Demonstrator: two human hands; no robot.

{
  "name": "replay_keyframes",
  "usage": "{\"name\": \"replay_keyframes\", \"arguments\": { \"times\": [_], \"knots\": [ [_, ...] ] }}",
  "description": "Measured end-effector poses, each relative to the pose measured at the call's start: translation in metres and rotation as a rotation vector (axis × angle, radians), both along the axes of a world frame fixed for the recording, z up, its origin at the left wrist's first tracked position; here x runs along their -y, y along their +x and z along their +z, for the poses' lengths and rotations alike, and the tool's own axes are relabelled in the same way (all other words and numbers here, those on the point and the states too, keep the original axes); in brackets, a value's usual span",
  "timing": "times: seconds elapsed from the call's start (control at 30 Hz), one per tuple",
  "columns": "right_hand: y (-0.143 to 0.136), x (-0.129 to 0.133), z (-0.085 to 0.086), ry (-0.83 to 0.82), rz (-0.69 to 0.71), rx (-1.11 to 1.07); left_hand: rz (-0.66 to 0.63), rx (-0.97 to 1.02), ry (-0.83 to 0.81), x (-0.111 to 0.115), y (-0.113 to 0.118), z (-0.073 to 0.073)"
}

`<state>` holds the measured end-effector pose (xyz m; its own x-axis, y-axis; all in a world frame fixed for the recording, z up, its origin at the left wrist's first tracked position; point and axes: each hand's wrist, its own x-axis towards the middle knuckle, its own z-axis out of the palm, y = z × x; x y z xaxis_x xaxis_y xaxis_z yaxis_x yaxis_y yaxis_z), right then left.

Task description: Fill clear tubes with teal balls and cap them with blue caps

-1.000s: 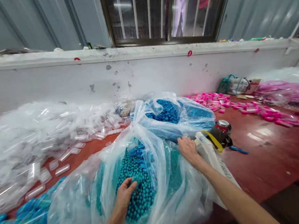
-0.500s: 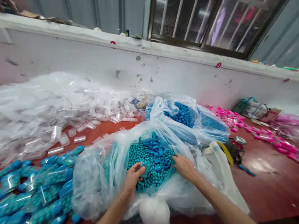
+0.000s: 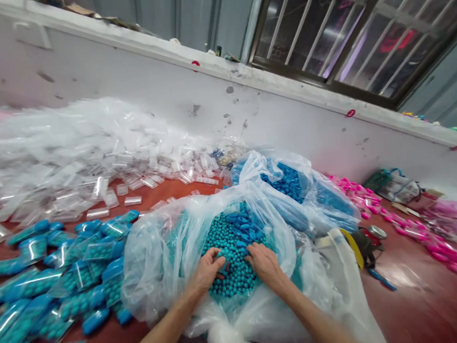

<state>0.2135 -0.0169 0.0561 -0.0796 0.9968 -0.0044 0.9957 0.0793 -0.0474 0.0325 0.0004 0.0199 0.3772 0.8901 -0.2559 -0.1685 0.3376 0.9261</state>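
Teal beads (image 3: 238, 282) fill an opened clear plastic bag (image 3: 151, 253) in front of me. Blue plastic caps (image 3: 244, 226) lie on the beads toward the back right. Over the left part of the beads is my left hand (image 3: 208, 269), fingers curled round something that I cannot make out, perhaps clear plastic. My right hand (image 3: 264, 263) faces it across a small gap, just below the caps. Its fingers are bent and drawn together at the beads, and whatever they pinch is hidden.
Bead-filled clear tubes with blue ends (image 3: 74, 281) are heaped at left. Behind them rises a pile of empty clear tubes (image 3: 103, 156). Another bag of blue pieces (image 3: 285, 182) stands behind the beads. Pink pieces (image 3: 401, 226) and a yellow-edged tool (image 3: 357, 248) lie at right.
My right hand has moved left from the side of the bead pile and is closer to my left hand. The left hand keeps its curled pose. The view has shifted slightly.
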Motion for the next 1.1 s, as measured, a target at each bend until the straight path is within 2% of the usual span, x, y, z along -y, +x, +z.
{"name": "replay_keyframes", "arguments": {
  "times": [0.13, 0.27, 0.33, 0.4, 0.47, 0.53, 0.63, 0.77, 0.83, 0.93, 1.0, 1.1],
  "knots": [
    [0.007, -0.006, 0.004, 0.101, 0.115, -0.347, 0.027, 0.033, -0.015, 0.003, -0.001, 0.006],
    [0.012, 0.005, 0.008, 0.008, 0.242, -0.319, -0.043, 0.075, -0.070, 0.004, -0.003, 0.009],
    [0.013, 0.009, 0.013, -0.012, 0.182, -0.274, -0.071, 0.093, -0.094, 0.004, -0.003, 0.009],
    [0.008, 0.009, 0.020, -0.004, 0.017, -0.215, -0.077, 0.066, -0.093, 0.004, -0.002, 0.010],
    [-0.004, 0.004, 0.025, -0.055, -0.157, -0.118, -0.047, -0.037, -0.055, 0.004, 0.001, 0.010],
    [-0.018, -0.001, 0.026, -0.136, -0.236, -0.019, -0.005, -0.176, -0.006, 0.003, 0.004, 0.010],
    [-0.027, -0.004, 0.021, -0.190, -0.179, 0.051, -0.026, -0.286, 0.027, 0.002, 0.005, 0.009],
    [-0.012, -0.001, 0.022, -0.197, -0.137, 0.046, -0.097, -0.291, -0.026, 0.001, 0.003, 0.008],
    [-0.008, -0.001, 0.026, -0.142, -0.142, -0.046, -0.104, -0.289, -0.047, 0.000, 0.003, 0.010],
    [-0.017, -0.002, 0.026, -0.056, -0.105, -0.278, -0.126, -0.267, -0.046, 0.001, 0.004, 0.014],
    [-0.027, -0.001, 0.021, -0.054, -0.003, -0.381, -0.143, -0.226, -0.012, 0.002, 0.004, 0.016],
    [-0.032, 0.006, 0.015, -0.088, 0.150, -0.417, -0.145, -0.160, -0.001, 0.005, 0.001, 0.018]
  ]
}}
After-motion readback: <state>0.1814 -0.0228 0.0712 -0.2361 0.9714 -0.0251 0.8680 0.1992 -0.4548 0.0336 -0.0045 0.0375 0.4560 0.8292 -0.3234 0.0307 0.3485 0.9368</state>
